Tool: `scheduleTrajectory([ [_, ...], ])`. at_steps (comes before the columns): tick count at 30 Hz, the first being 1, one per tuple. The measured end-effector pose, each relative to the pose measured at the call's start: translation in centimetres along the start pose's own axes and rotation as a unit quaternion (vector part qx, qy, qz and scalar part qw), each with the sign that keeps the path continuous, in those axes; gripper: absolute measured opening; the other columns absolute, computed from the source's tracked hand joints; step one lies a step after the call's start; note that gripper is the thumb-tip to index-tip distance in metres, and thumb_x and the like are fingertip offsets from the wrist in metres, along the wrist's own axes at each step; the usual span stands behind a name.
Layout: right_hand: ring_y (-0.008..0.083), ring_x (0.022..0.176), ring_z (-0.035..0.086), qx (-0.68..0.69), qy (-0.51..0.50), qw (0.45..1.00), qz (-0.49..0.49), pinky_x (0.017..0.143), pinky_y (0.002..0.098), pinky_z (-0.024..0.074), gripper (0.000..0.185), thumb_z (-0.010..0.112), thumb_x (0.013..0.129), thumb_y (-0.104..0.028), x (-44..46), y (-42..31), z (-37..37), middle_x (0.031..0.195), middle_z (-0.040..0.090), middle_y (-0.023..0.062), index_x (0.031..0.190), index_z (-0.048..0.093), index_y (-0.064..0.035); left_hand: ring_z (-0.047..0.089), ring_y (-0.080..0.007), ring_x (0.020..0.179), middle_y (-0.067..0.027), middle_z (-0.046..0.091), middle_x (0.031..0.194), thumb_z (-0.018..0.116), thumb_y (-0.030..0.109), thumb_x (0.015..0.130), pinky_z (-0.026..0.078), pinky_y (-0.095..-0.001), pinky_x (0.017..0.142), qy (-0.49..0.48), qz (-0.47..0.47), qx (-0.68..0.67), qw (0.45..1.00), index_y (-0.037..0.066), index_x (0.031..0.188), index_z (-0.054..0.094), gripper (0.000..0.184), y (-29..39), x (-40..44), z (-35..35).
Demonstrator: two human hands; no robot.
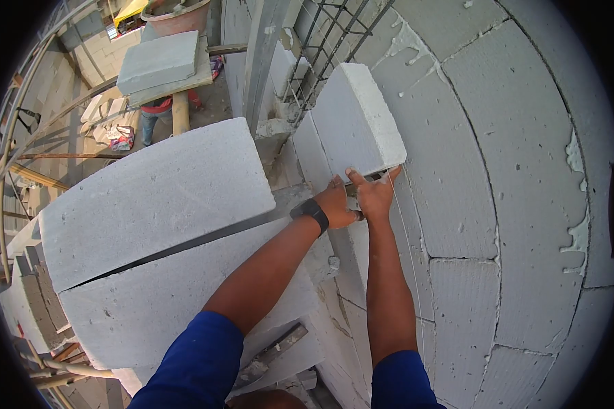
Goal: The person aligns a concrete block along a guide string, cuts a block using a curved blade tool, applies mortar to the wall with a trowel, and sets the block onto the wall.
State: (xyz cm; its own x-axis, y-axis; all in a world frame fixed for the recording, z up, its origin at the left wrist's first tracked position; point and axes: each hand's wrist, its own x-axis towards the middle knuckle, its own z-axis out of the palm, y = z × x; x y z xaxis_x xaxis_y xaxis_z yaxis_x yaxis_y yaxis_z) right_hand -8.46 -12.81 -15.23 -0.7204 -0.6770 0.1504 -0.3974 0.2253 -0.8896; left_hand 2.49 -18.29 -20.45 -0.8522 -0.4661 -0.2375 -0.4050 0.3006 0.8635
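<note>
A pale aerated concrete block [351, 126] sits on the wall course, against the taller block wall. My right hand [375, 194] is at its near end, thumb on the grey face and a finger reaching to the far side edge. Beside it my left hand [334, 204], with a black watch [310, 215] on the wrist, is closed at the block's lower left corner. Its inner fingers are partly hidden. A thin white string [411, 262] runs along the wall close to my right hand.
Two large pale blocks [164, 198] lie stacked on my left. Steel rebar [331, 41] and a metal post [262, 61] stand ahead. Mortar seams mark the tall wall [457, 170]. Beyond are another block [158, 61], a mortar tub [177, 19], scaffold poles and a partly hidden person [150, 123].
</note>
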Motion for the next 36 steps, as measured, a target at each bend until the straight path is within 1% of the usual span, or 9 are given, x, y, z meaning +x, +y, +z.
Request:
scheduleTrajectory([
  [2, 0.0339, 0.124, 0.056, -0.003, 0.001, 1.000, 0.011, 0.110, 0.0409, 0.0419, 0.093, 0.089, 0.074, -0.011, 0.0, -0.1, -0.1, 0.136, 0.053, 0.0232, 0.146, 0.031, -0.0022, 0.049, -0.0471, 0.139, -0.0402, 0.042, 0.150, 0.083, 0.047, 0.078, 0.044, -0.0444, 0.114, 0.041, -0.013, -0.018, 0.999, -0.017, 0.151, 0.031, 0.110, 0.7, -0.7, -0.1],
  [8, 0.0331, 0.124, 0.056, -0.002, 0.004, 1.000, 0.007, 0.109, 0.0410, 0.0426, 0.091, 0.088, 0.075, -0.009, -0.2, -0.5, 0.0, 0.136, 0.054, 0.0224, 0.146, 0.031, -0.0031, 0.050, -0.0472, 0.138, -0.0389, 0.040, 0.152, 0.083, 0.048, 0.077, 0.044, -0.0440, 0.114, 0.023, -0.005, 0.012, 1.000, -0.017, 0.154, 0.023, 0.117, 0.2, 0.0, 0.3],
  [11, 0.0335, 0.123, 0.058, -0.018, 0.008, 1.000, -0.002, 0.108, 0.0412, 0.0446, 0.093, 0.088, 0.075, -0.012, -0.2, -0.3, 0.1, 0.137, 0.055, 0.0229, 0.147, 0.030, -0.0045, 0.039, -0.0473, 0.148, -0.0450, 0.020, 0.161, 0.078, 0.056, 0.081, 0.039, -0.0417, 0.120, -0.028, -0.011, 0.020, 0.999, -0.023, 0.155, 0.003, 0.132, 0.7, -0.4, -0.5],
  [17, 0.0331, 0.125, 0.055, -0.009, 0.009, 1.000, 0.011, 0.110, 0.0409, 0.0411, 0.089, 0.088, 0.075, -0.010, -0.4, -0.9, 0.0, 0.136, 0.053, 0.0222, 0.144, 0.033, -0.0013, 0.047, -0.0465, 0.143, -0.0454, 0.026, 0.158, 0.080, 0.054, 0.080, 0.044, -0.0416, 0.116, -0.010, 0.000, 0.019, 1.000, -0.024, 0.154, 0.002, 0.133, 0.3, -0.3, -0.2],
  [19, 0.0332, 0.125, 0.055, -0.009, 0.011, 1.000, 0.013, 0.111, 0.0410, 0.0409, 0.089, 0.088, 0.074, -0.010, -0.3, -0.6, 0.1, 0.136, 0.053, 0.0222, 0.144, 0.033, -0.0009, 0.041, -0.0508, 0.144, -0.0439, 0.028, 0.157, 0.081, 0.048, 0.079, 0.040, -0.0444, 0.118, 0.003, 0.004, -0.001, 1.000, -0.010, 0.156, 0.024, 0.112, 0.1, -0.1, 0.2],
  [22, 0.0333, 0.125, 0.055, -0.009, 0.011, 1.000, -0.003, 0.111, 0.0409, 0.0410, 0.089, 0.088, 0.075, -0.010, -0.2, -0.2, 0.1, 0.136, 0.053, 0.0228, 0.143, 0.032, -0.0010, 0.039, -0.0538, 0.143, -0.0432, 0.029, 0.157, 0.082, 0.046, 0.078, 0.038, -0.0457, 0.119, 0.017, 0.011, -0.016, 1.000, -0.004, 0.155, 0.037, 0.102, -0.1, -0.1, 0.5],
  [27, 0.0324, 0.123, 0.057, -0.006, 0.004, 1.000, -0.006, 0.108, 0.0410, 0.0447, 0.092, 0.088, 0.074, -0.010, -0.1, 0.1, 0.2, 0.137, 0.054, 0.0222, 0.146, 0.031, -0.0032, 0.046, -0.0463, 0.143, -0.0449, 0.025, 0.159, 0.079, 0.055, 0.080, 0.043, -0.0416, 0.116, -0.012, 0.008, 0.033, 0.999, -0.024, 0.154, 0.002, 0.133, -0.3, 0.3, 0.4],
  [32, 0.0332, 0.124, 0.055, 0.008, 0.005, 1.000, 0.005, 0.109, 0.0412, 0.0422, 0.088, 0.087, 0.075, -0.010, -0.2, -0.2, 0.1, 0.135, 0.053, 0.0224, 0.142, 0.032, -0.0024, 0.045, -0.0455, 0.145, -0.0438, 0.022, 0.161, 0.078, 0.057, 0.080, 0.043, -0.0418, 0.116, -0.034, -0.016, 0.015, 0.999, -0.023, 0.155, 0.002, 0.133, 0.8, -0.6, -0.7],
  [36, 0.0331, 0.123, 0.055, 0.005, 0.006, 1.000, 0.010, 0.109, 0.0412, 0.0419, 0.088, 0.088, 0.075, -0.009, -0.3, -0.6, 0.1, 0.134, 0.052, 0.0221, 0.142, 0.031, -0.0021, 0.051, -0.0466, 0.137, -0.0368, 0.042, 0.151, 0.084, 0.048, 0.076, 0.046, -0.0446, 0.112, 0.038, 0.003, -0.005, 0.999, -0.014, 0.152, 0.029, 0.113, 0.1, -0.3, 0.5],
])
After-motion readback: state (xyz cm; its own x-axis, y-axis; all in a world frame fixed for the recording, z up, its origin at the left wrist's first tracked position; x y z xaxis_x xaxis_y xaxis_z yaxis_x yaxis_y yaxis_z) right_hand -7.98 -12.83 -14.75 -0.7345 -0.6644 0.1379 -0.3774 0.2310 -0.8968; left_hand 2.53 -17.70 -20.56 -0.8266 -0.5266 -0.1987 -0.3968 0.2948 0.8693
